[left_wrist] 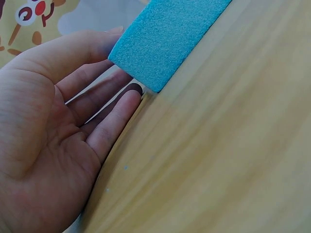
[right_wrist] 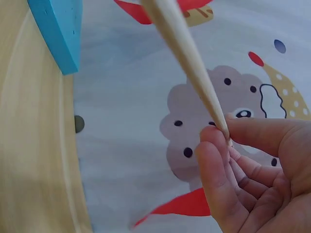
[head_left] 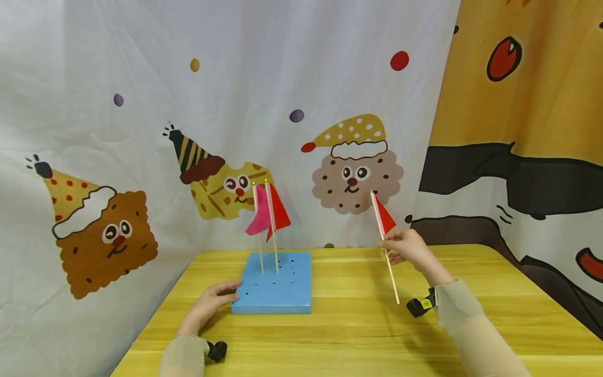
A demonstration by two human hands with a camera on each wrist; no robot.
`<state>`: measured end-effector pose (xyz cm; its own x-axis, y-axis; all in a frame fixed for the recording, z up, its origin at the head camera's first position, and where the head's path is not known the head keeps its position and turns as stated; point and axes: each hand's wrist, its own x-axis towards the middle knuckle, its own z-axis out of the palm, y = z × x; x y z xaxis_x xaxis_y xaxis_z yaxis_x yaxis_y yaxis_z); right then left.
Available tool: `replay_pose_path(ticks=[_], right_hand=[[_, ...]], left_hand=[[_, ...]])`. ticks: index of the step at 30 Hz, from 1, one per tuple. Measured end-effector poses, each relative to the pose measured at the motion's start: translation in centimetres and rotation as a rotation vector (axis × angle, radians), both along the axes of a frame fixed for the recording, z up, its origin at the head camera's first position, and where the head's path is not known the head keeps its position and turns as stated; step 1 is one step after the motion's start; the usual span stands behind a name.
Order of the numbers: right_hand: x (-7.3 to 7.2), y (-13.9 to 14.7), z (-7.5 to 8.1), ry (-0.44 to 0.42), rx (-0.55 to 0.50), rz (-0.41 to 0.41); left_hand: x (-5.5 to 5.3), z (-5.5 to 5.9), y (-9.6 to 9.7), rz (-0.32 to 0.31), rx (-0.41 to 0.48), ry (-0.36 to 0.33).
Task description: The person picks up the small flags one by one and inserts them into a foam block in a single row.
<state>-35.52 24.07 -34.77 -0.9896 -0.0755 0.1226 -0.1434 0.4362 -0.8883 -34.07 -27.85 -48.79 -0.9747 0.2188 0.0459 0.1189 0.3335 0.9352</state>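
My right hand (head_left: 409, 246) pinches the wooden stick of a small red flag (head_left: 385, 215) between thumb and fingers, to the right of the foam board. The stick leans, its red triangle up and its bare end down. In the right wrist view the stick (right_wrist: 189, 58) runs out from the fingertips toward the camera. A blue foam block with holes (head_left: 278, 293) lies on the table. At its left side rests my left hand (head_left: 212, 303), its fingers fairly straight. A pink flag (head_left: 260, 212) and another red flag (head_left: 280, 212) stand in the block's holes.
The wooden table (head_left: 348, 335) reaches back to a white curtain (head_left: 264, 68) printed with cartoon biscuits and cheese in party hats. Each wrist wears a small black camera, such as the right one (head_left: 416, 307).
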Motion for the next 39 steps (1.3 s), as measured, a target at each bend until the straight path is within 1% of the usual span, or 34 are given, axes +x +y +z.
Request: replay_pose_path(ticks=[4, 9, 14, 19, 20, 26, 27, 32, 36, 39], right_hand=[[-0.2, -1.0, -0.6, 0.034, -0.021, 0.005], [-0.5, -2.3, -2.0, 0.074, -0.073, 0.015], [-0.7, -4.1, -3.5, 0.125, -0.122, 0.004], [-1.1, -6.2, -4.3, 0.169, -0.138, -0.008], [-1.3, -6.7, -4.3, 0.174, -0.142, -0.011], [-2.1, -9.2, -4.4, 0.202, -0.151, -0.031], [-2.2, -9.6, -4.3, 0.203, -0.153, -0.027], [-2.9, -11.5, -3.9, 0.234, -0.159, -0.017], [-3.4, -13.1, -3.4, 0.282, -0.162, -0.013], [-3.8, -14.4, -3.1, 0.309, -0.171, 0.007]], left_hand=[[0.0, 0.1, -0.1, -0.002, 0.004, 0.001], [0.2, 0.2, 0.0, -0.014, 0.005, 0.000], [0.5, 0.2, 0.1, -0.024, 0.000, -0.001], [0.5, 0.1, 0.2, -0.006, 0.002, 0.001], [0.5, 0.0, 0.1, -0.001, -0.005, 0.011], [0.4, -0.1, 0.0, 0.013, -0.010, 0.018], [0.4, -0.1, 0.0, 0.013, -0.004, 0.008], [0.4, -0.1, 0.0, 0.008, -0.010, 0.018], [0.4, 0.1, 0.0, 0.000, -0.012, 0.030], [0.5, 0.2, 0.0, -0.002, -0.005, 0.032]])
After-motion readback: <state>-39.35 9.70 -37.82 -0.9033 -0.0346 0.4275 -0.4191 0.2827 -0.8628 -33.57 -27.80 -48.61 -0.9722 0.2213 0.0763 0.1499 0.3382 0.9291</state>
